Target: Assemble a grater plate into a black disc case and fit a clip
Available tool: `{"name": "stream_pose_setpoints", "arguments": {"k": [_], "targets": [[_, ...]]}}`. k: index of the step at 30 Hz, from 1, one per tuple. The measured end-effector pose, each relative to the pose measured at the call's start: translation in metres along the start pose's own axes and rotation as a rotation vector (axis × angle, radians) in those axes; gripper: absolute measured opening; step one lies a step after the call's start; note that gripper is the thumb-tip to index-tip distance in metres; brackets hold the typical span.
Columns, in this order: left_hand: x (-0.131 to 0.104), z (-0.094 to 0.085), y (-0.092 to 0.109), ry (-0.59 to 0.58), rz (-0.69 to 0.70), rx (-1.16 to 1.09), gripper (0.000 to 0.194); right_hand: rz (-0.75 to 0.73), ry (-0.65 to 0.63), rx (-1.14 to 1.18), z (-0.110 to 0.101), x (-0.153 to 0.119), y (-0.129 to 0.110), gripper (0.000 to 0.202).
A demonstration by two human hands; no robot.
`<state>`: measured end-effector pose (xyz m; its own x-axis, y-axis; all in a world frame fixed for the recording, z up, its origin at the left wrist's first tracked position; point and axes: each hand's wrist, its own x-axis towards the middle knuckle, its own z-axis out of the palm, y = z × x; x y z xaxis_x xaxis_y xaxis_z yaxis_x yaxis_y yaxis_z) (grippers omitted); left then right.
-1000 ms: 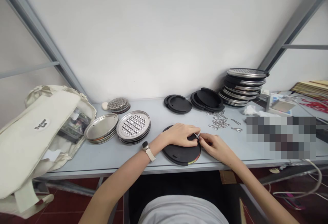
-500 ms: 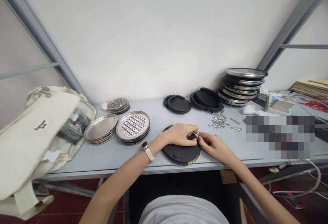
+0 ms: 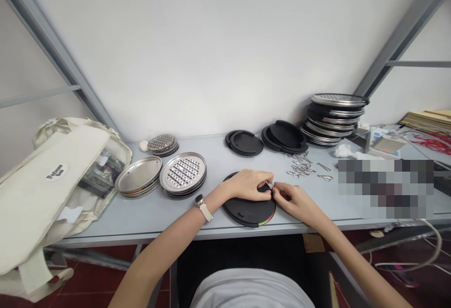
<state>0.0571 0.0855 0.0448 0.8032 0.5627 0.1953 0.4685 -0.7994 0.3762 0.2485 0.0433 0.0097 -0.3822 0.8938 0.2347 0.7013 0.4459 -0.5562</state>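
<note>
A round black disc [image 3: 246,211] with a red and yellow strip at its lower right rim lies near the table's front edge. My left hand [image 3: 250,185] rests across its top, fingers closed at the right rim around a small metal piece [image 3: 269,185]. From the right, my right hand [image 3: 291,199] pinches at the same small piece, its fingertips almost touching the left ones. Fingers partly hide the piece. Loose metal clips [image 3: 301,164] lie behind and to the right of the hands.
Grater plates [image 3: 183,172] and plain metal discs [image 3: 138,175] are stacked to the left, beside a cream bag [image 3: 38,195]. Black round holders [image 3: 248,143] sit behind. A tall stack of assembled discs [image 3: 334,113] stands at the back right.
</note>
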Motion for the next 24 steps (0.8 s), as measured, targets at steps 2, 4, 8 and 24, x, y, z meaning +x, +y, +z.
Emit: {"name": "stream_pose_setpoints", "arguments": {"k": [2,4,8,24], "targets": [[0.0001,0.0,0.0001,0.0,0.001,-0.006,0.013,-0.001,0.004,-0.002,-0.0002,-0.0001,-0.0006,0.03],[0.0,-0.0001,0.0003,0.0,0.001,-0.01,0.012,-0.001,0.01,-0.003,-0.0004,-0.0001,-0.0014,0.03],[0.0,-0.0002,0.0005,0.006,0.007,-0.013,0.012,-0.007,0.014,-0.009,-0.0004,-0.0005,-0.0021,0.029],[0.0008,0.0,0.0008,0.003,0.003,-0.002,0.012,-0.002,0.014,-0.022,0.0008,-0.0005,-0.0017,0.029]]}}
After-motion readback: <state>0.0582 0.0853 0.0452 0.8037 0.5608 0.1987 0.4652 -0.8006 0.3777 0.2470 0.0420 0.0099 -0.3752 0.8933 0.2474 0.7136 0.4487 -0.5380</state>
